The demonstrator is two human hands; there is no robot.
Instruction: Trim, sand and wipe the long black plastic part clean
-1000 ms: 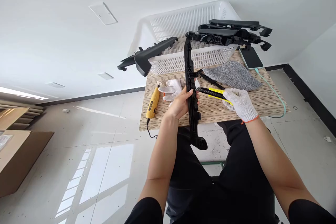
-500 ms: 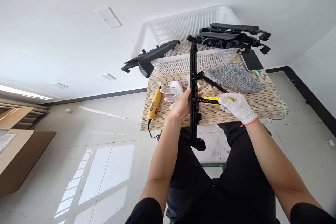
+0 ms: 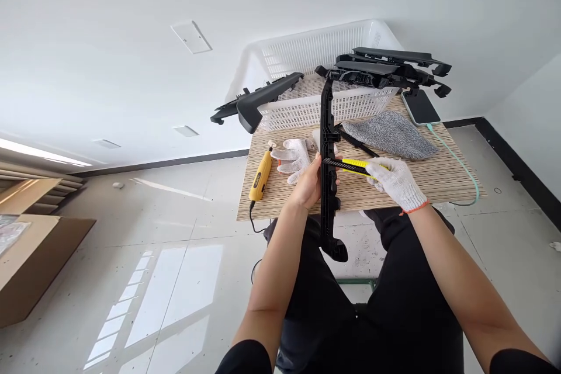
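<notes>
A long black plastic trim part (image 3: 326,187) stands lengthwise in front of me, its lower end over my lap and its upper end by the basket. My bare left hand (image 3: 309,182) is closed around its middle. In a white knit glove, my right hand (image 3: 393,178) grips a yellow utility knife (image 3: 356,165) with a black blade. The blade lies across the trim part near my left thumb; I cannot tell how deeply it touches. Behind the left hand a loose white glove (image 3: 294,158) lies on the table, partly hidden.
A white plastic basket (image 3: 302,114) on the wood-striped table (image 3: 363,194) bears several black trim parts (image 3: 385,70). A yellow rotary tool (image 3: 261,176) with a cord lies left, a grey cloth (image 3: 390,134) right, and a phone (image 3: 421,106) on a green cable behind it. A cardboard box (image 3: 39,257) stands left.
The knife blade has moved slightly up along the trim part and now slants more. The trim part's lower end has shifted a little to the right. Both hands keep their grip.
</notes>
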